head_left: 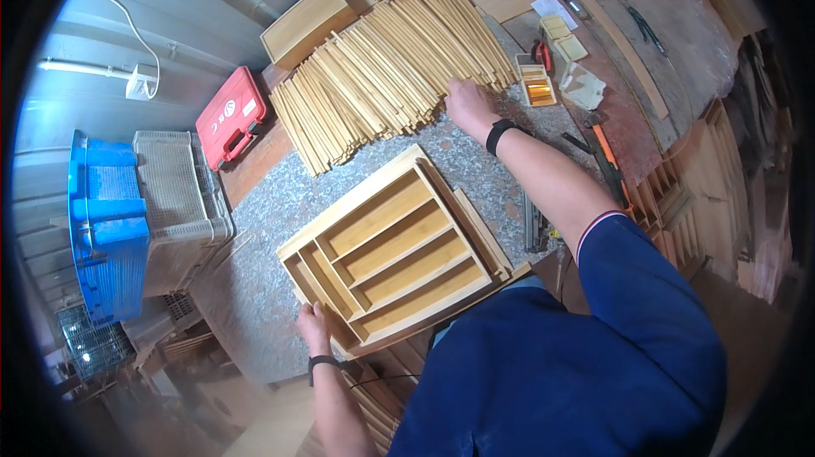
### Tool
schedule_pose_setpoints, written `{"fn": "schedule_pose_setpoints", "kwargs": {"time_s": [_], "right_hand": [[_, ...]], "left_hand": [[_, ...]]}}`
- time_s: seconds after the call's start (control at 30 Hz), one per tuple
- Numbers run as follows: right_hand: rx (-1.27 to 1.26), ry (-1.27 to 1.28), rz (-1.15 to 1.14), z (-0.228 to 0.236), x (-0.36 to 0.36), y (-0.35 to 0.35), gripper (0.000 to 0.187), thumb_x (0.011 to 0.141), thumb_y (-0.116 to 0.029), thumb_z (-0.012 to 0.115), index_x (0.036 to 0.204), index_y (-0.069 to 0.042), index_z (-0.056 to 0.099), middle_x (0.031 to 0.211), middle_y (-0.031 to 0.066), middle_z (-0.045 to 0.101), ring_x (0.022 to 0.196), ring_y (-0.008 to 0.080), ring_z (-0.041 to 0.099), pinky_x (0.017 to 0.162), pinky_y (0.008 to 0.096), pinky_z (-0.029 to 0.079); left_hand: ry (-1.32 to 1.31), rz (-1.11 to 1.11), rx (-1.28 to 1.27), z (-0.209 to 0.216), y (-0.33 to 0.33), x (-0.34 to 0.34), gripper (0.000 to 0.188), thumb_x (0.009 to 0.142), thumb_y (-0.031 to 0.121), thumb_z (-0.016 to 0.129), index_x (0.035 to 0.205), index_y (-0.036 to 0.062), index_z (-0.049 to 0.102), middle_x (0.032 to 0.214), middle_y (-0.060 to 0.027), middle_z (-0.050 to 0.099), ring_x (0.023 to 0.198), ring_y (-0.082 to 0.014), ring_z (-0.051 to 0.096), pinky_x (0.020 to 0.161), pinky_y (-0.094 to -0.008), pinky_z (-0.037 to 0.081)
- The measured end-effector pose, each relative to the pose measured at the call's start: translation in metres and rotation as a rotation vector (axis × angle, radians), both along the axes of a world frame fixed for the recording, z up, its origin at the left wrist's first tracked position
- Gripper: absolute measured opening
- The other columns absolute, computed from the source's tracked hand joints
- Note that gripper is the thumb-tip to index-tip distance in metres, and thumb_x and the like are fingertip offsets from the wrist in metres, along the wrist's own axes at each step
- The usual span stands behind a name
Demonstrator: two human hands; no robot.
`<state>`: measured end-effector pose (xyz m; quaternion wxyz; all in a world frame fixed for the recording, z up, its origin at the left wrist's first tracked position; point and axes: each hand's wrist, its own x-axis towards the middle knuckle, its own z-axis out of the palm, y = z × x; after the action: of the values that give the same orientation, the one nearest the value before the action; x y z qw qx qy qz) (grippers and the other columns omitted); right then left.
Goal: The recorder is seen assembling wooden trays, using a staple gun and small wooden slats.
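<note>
A wooden drawer organizer with several long compartments lies at a slant on the speckled worktop in front of me. At its near left corner, my left hand is closed on the outer edge, with the thumb side up. My right hand stretches to the far side, over the near ends of a wide row of thin wooden strips. Its fingers are curled on the strips at the row's right part, and the fingertips are partly hidden. Along the organizer's right side lies a loose wooden piece.
A red tool case stands at the left, beside grey crates and a blue crate. Right of the strips are a small box of orange pieces and an orange-handled hammer. A metal tool lies near my right forearm.
</note>
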<state>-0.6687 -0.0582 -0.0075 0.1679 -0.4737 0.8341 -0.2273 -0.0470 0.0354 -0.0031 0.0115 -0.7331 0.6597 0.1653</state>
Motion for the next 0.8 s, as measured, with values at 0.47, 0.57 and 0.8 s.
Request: {"fn": "schedule_pose_setpoints", "kwargs": {"time_s": [0.47,0.57,0.8], "right_hand": [[0.182,-1.064,-0.085,-0.01,0.012,0.141,0.01,0.094,-0.013,0.08,0.095,-0.004,0.075,0.076,0.0033,0.072,0.063,0.0098,0.067,0.054,0.0258,0.052],[0.245,-1.288,-0.113,-0.014,0.058,0.227,0.014,0.095,-0.013,0.08,0.101,-0.002,0.073,0.08,0.0031,0.073,0.064,0.0084,0.066,0.054,0.0236,0.052],[0.365,-1.142,-0.073,0.0,0.107,0.277,0.033,0.089,-0.022,0.085,0.115,-0.002,0.078,0.087,0.0066,0.076,0.065,0.0125,0.068,0.058,0.0306,0.056]], "left_hand": [[0.377,-0.173,-0.322,0.072,-0.039,-0.189,0.03,0.102,0.017,0.071,0.125,-0.0032,0.07,0.11,-0.0204,0.072,0.103,-0.0316,0.069,0.092,-0.0412,0.054],[0.703,-0.302,-0.104,0.075,-0.063,-0.292,0.033,0.102,0.016,0.073,0.131,0.0011,0.068,0.101,-0.0153,0.077,0.085,-0.0194,0.072,0.077,-0.0319,0.057],[0.689,-0.398,0.209,0.046,-0.103,-0.412,0.054,0.102,0.018,0.072,0.147,-0.0027,0.053,0.091,-0.0146,0.079,0.064,-0.0171,0.072,0.058,-0.0304,0.054]]}}
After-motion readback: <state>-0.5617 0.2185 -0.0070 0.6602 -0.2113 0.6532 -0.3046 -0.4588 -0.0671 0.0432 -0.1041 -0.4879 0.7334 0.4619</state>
